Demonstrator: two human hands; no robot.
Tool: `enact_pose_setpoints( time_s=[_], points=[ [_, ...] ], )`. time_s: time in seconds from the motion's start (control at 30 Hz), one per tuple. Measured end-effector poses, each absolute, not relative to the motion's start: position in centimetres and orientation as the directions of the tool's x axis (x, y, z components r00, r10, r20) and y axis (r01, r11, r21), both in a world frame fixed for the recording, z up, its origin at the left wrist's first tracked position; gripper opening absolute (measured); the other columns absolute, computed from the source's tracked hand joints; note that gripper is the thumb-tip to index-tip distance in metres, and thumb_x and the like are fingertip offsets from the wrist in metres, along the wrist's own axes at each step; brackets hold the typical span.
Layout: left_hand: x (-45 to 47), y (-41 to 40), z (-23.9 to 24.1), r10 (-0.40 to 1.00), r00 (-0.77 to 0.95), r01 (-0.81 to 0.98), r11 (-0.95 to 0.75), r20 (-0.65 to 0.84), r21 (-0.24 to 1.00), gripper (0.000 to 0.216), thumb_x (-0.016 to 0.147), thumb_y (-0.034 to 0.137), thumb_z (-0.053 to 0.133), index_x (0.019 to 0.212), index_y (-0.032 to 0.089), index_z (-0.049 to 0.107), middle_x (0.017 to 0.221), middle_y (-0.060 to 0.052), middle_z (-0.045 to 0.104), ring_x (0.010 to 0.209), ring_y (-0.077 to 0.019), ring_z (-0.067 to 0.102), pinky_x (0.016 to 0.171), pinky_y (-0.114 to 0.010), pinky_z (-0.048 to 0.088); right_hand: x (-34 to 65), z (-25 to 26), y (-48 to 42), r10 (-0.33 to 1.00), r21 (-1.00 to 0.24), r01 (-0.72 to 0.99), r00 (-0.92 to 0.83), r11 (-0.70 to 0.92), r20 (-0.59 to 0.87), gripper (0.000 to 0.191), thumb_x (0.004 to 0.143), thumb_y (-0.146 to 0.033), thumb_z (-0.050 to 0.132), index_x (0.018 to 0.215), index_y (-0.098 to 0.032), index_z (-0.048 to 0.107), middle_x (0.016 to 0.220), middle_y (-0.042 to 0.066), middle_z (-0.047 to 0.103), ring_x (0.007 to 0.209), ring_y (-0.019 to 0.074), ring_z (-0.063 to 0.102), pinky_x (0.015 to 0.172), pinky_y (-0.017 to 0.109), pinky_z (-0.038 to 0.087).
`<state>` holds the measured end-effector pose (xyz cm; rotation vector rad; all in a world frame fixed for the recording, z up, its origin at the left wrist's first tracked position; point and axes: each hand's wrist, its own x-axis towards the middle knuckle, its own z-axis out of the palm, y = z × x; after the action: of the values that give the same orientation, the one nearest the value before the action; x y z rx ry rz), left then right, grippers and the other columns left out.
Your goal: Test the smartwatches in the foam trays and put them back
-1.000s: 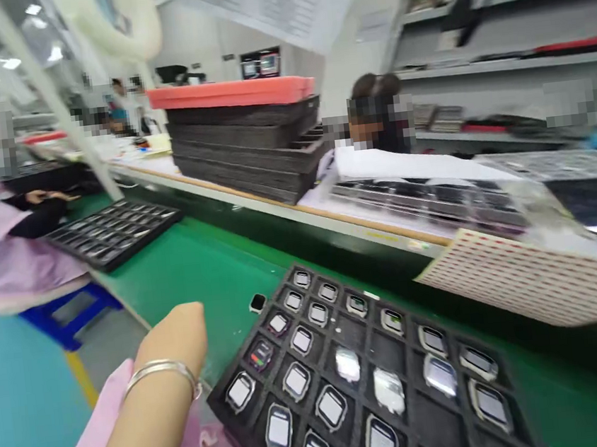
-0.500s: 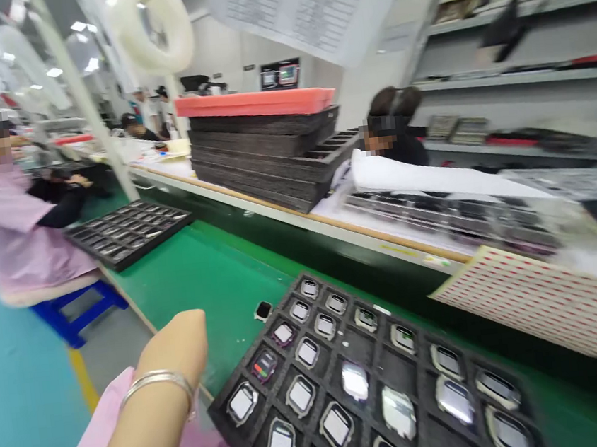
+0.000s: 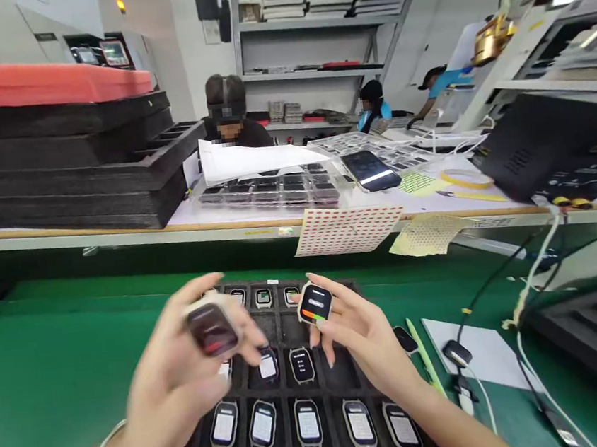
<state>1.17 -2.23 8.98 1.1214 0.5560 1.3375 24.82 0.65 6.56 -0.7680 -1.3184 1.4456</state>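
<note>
My left hand [image 3: 167, 369], blurred by motion, grips a smartwatch body [image 3: 213, 328] with a dark screen showing some red. Lit up with text and an orange and green strip, a second smartwatch body [image 3: 315, 302] is pinched between the fingers of my right hand [image 3: 366, 334]. Both hands are above a black foam tray [image 3: 341, 374]. Strapless smartwatch bodies lie in many of its compartments, such as a lit watch [image 3: 302, 365] showing a menu and another watch [image 3: 307, 423] with a white screen. My hands and forearms hide part of the tray.
On the right of the green table [image 3: 69, 375] lie a light green pen [image 3: 424, 356], a dark watch [image 3: 405, 340] and a white pad [image 3: 483, 353] with cables. The raised shelf carries stacked black foam trays [image 3: 60, 184], a phone [image 3: 371, 171] and a black instrument [image 3: 551, 147]. People sit beyond.
The view has swung right from the left side of the bench. Both hands now show, each holding a smartwatch body; earlier only one forearm and part of its hand were visible.
</note>
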Motion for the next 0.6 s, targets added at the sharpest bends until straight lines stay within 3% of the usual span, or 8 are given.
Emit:
enact_pose_setpoints(
  time_s=[0.13,0.3,0.5,0.6],
  points=[
    [3.8,-0.3,8.0,0.932,0.339,-0.504,0.065,0.129,0.861,0.055,0.079,0.013,0.067,0.129,0.025,0.047,0.104,-0.007,0.059,0.092,-0.0215,0.061,0.078,-0.035,0.055,24.9,6.3,1.1,0.947,-0.968,-0.235,-0.281,0.09,0.156,0.049,0.089,-0.02,0.064,0.135,-0.025,0.049,0.112,0.011,0.063,0.066,0.0141,0.061,0.047,0.022,0.05],
    [4.3,1.1,6.7,0.922,0.367,-0.46,0.065,0.123,0.886,0.051,0.084,0.016,0.064,0.131,0.023,0.045,0.1,-0.007,0.061,0.094,-0.021,0.061,0.083,-0.037,0.056,25.0,6.0,2.0,0.957,-0.974,-0.22,-0.267,0.051,0.111,0.047,0.088,-0.022,0.064,0.134,-0.024,0.05,0.106,0.011,0.065,0.065,0.0149,0.061,0.046,0.023,0.05],
    [4.3,1.1,6.8,0.899,0.401,-0.526,0.069,0.176,0.848,0.038,0.094,0.021,0.05,0.132,0.022,0.045,0.092,-0.006,0.061,0.084,-0.0182,0.063,0.07,-0.031,0.058,25.2,6.0,2.2,0.964,-0.978,-0.203,-0.248,0.048,0.099,0.046,0.087,-0.025,0.065,0.132,-0.023,0.052,0.106,0.012,0.065,0.063,0.0159,0.06,0.045,0.025,0.05],
    [4.0,0.2,8.0,0.888,0.415,-0.585,0.095,0.197,0.805,0.04,0.093,0.025,0.053,0.132,0.025,0.046,0.09,-0.006,0.061,0.083,-0.0196,0.064,0.066,-0.032,0.058,25.1,6.1,2.0,0.958,-0.979,-0.2,-0.27,0.041,0.095,0.047,0.087,-0.024,0.066,0.131,-0.023,0.052,0.105,0.012,0.066,0.065,0.0168,0.06,0.046,0.025,0.05]
  ],
)
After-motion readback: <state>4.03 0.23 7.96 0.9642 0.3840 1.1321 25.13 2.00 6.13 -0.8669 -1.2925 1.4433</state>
